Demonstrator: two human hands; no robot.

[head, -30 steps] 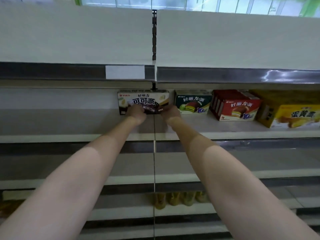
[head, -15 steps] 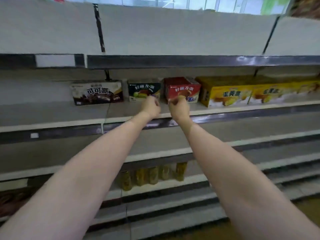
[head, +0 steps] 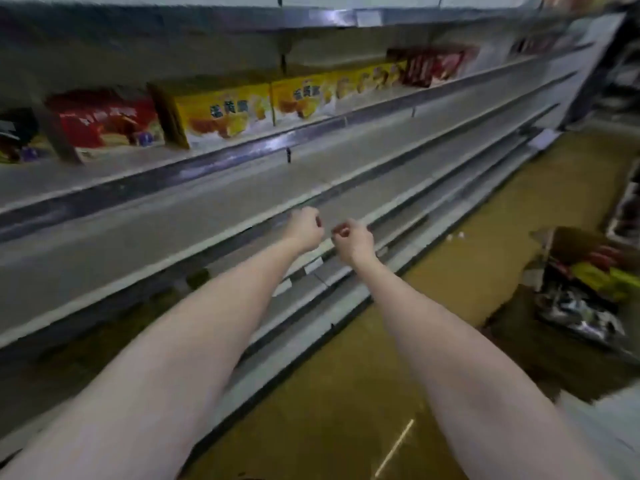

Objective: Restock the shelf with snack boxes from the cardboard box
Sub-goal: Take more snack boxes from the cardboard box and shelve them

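My left hand [head: 305, 229] and my right hand [head: 353, 240] are stretched out side by side in front of the lower shelves, fingers curled in, holding nothing. Snack boxes stand in a row on the upper shelf [head: 242, 148]: a red box [head: 104, 121], yellow boxes [head: 221, 116] and dark red boxes [head: 433, 67] further right. The cardboard box [head: 585, 242] sits open on the floor at the right, with colourful snack packs [head: 599, 277] in it. It lies well to the right of both hands. The picture is blurred by motion.
Long bare shelf boards [head: 173, 220] run below the stocked row. The yellow-brown floor [head: 346, 393] stretches along the shelving. Another rack edge [head: 627, 206] shows at the far right.
Both hands have come away from the white cocoa box on the shelf and dropped lower. The view has swung right and down, bringing the floor and cardboard box into sight.
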